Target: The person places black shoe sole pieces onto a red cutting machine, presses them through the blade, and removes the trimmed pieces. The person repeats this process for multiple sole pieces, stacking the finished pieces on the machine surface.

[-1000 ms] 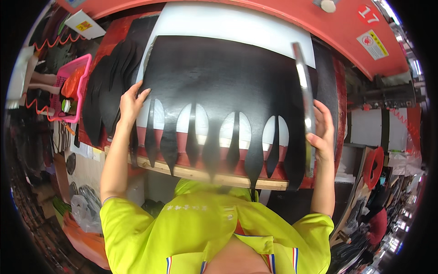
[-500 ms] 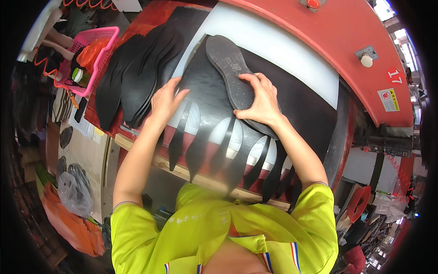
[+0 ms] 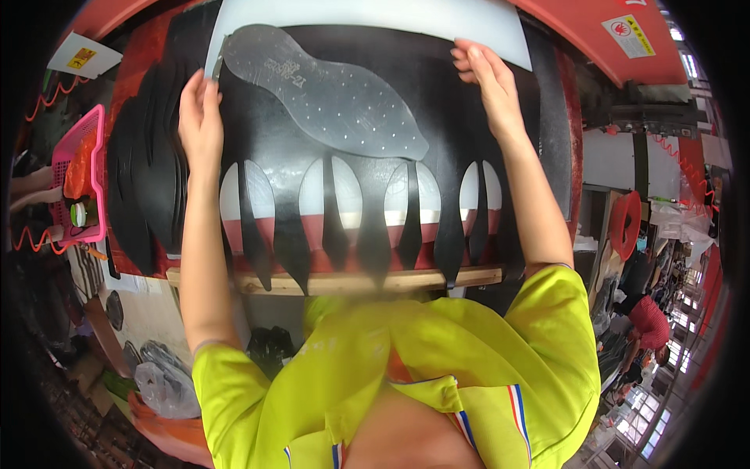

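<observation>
A dark grey, sole-shaped cutting die (image 3: pixel 344 98) with small pale dots lies flat on a black sheet (image 3: pixel 258 133). Its narrower end points to the far left, its broader end to the near right. My left hand (image 3: pixel 201 117) is at the sheet's left edge, thumb and fingers a little apart, holding nothing I can see. To the right of the die, apart from it, my right hand (image 3: pixel 491 82) hovers over the sheet with curled fingers and nothing visible in them. Sole-shaped cutouts along the sheet's near edge leave dark strips (image 3: pixel 336 211) between them.
Stacked black cut pieces (image 3: pixel 148 172) lie left of the sheet. Beyond them stands a pink basket (image 3: pixel 98 172). A white board (image 3: pixel 375 17) shows under the sheet's far side. The red machine body (image 3: pixel 578 31) borders the far right. A wooden strip (image 3: pixel 391 281) runs along the table's near edge.
My right hand has let go of the cutting die and moved off to its right. The die has turned and lies further left. The view has shifted too.
</observation>
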A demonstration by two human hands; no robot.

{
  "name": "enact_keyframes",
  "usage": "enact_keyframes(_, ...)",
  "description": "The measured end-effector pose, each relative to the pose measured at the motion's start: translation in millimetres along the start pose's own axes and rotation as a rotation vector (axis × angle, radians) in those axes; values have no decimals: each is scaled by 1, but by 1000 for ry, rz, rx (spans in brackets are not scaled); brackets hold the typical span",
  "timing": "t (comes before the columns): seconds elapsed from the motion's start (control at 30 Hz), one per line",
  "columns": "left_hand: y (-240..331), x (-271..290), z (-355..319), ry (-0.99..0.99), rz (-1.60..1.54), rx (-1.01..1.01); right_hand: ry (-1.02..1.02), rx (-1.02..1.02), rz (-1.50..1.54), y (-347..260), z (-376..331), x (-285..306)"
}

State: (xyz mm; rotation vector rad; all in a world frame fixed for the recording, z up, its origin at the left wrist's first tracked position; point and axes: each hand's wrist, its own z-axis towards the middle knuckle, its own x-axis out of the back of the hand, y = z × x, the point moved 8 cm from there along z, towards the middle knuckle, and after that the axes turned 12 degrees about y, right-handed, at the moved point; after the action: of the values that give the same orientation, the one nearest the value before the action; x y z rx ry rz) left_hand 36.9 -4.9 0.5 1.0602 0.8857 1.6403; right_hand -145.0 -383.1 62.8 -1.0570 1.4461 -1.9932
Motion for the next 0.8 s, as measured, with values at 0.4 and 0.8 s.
enact_keyframes(0.4, -11, -66, 41, 54, 334, -39, -200, 491, -469, 22, -100, -30)
enact_keyframes(0.8, -15, -64, 43, 68, 261, -78, -189, 485, -382, 25, -102, -31)
